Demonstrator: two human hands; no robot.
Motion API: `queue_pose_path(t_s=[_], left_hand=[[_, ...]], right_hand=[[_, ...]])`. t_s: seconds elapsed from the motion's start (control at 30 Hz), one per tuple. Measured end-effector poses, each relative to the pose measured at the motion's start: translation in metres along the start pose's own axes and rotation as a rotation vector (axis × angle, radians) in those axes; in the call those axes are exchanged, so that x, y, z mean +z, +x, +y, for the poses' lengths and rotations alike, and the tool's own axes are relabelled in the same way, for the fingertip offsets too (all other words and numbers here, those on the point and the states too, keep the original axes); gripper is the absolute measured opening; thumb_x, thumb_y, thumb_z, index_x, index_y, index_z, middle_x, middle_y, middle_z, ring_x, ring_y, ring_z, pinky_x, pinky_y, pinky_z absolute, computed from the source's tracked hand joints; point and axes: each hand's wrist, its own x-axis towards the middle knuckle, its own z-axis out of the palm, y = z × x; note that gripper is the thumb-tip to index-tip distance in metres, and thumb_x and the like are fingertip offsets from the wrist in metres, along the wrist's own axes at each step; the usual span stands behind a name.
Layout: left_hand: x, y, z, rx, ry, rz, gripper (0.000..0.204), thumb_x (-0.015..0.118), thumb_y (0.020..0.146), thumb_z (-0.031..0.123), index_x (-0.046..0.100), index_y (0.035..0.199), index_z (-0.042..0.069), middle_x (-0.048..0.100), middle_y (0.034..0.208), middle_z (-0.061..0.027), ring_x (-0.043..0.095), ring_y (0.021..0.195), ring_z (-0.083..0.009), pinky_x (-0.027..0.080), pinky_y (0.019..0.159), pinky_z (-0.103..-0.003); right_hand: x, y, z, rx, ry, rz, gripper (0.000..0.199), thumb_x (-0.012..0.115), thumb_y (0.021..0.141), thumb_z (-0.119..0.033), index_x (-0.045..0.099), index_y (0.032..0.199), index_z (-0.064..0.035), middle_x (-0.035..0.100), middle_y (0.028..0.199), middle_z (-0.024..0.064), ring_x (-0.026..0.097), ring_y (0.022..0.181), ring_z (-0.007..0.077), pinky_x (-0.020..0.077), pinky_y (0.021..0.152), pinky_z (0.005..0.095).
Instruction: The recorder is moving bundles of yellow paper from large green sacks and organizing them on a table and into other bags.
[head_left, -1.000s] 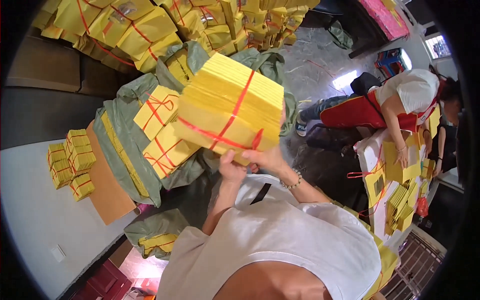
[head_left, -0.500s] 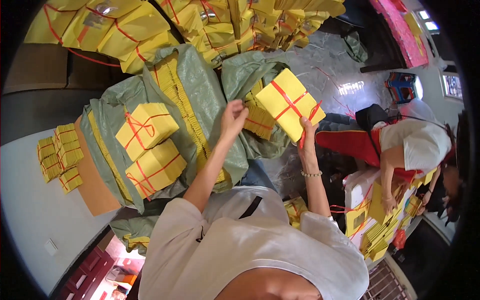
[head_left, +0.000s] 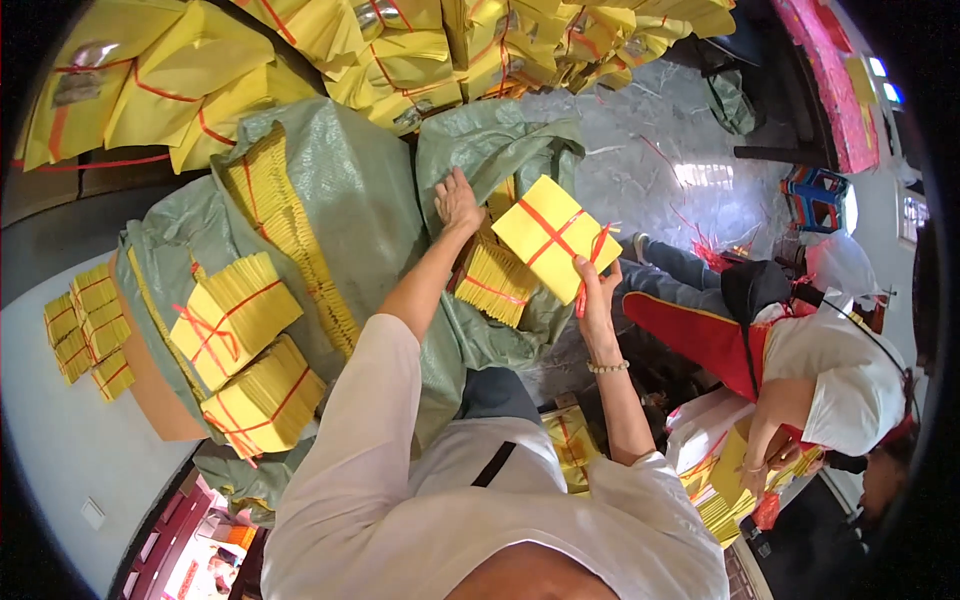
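My right hand (head_left: pixel 598 305) grips a bundle of yellow paper (head_left: pixel 552 225) by its near right corner. Crossed red ribbon ties the bundle, with loose ends hanging beside my fingers. Against the rim of a green woven sack (head_left: pixel 470 140) lies my left hand (head_left: pixel 459 203), fingers stretched out and apart, holding nothing. Inside the sack's mouth, partly under the held bundle, sits another tied yellow bundle (head_left: pixel 497 280). To its left stands a fuller green sack (head_left: pixel 350 190) with a long row of yellow paper edges (head_left: pixel 290 240) showing.
Two tied bundles (head_left: pixel 235 320) rest on the sacks at left; smaller stacks (head_left: pixel 88 330) lie farther left. Large yellow packs (head_left: pixel 390 50) are piled along the far side. At right another person (head_left: pixel 830 350) bends over yellow paper. A blue stool (head_left: pixel 815 198) stands beyond.
My left hand has moved up and left onto the sack's rim, its fingers spreading. The held bundle has come slightly left and nearer. The whole view has shifted, and the co-worker's arm has moved.
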Motion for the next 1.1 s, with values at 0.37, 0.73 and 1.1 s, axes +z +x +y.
queue_pose_path(t_s=[0.37, 0.73, 1.1], left_hand=[[-0.112, 0.036, -0.001, 0.017, -0.305, -0.032, 0.043, 0.063, 0.077, 0.033, 0.067, 0.109, 0.004, 0.067, 0.102, -0.0202, 0.062, 0.100, -0.0354, 0.047, 0.090, -0.040], [-0.151, 0.013, -0.031, 0.059, -0.595, 0.141, 0.036, 0.070, 0.082, 0.030, 0.069, 0.111, 0.009, 0.064, 0.071, -0.0107, 0.059, 0.065, -0.0187, 0.046, 0.064, -0.033], [-0.139, 0.026, -0.041, 0.032, -0.795, 0.222, 0.032, 0.071, 0.082, 0.026, 0.070, 0.108, 0.008, 0.070, 0.085, -0.0161, 0.065, 0.077, -0.0194, 0.049, 0.073, -0.032]], right_hand=[[0.045, 0.031, -0.002, -0.012, -0.212, -0.036, 0.106, 0.082, 0.067, -0.035, 0.011, 0.136, 0.0045, 0.046, 0.122, 0.0195, 0.050, 0.113, 0.0241, 0.0423, 0.095, 0.0354], [0.168, 0.105, 0.064, 0.458, -0.428, 0.265, 0.144, 0.080, 0.051, -0.059, -0.014, 0.144, -0.0019, 0.015, 0.144, 0.0321, 0.025, 0.131, 0.0404, 0.0272, 0.107, 0.0472], [0.261, 0.168, 0.079, 0.497, -0.061, 0.327, 0.130, 0.076, 0.059, -0.064, 0.002, 0.146, -0.0006, 0.018, 0.147, 0.0252, 0.028, 0.132, 0.0318, 0.0262, 0.109, 0.0453]])
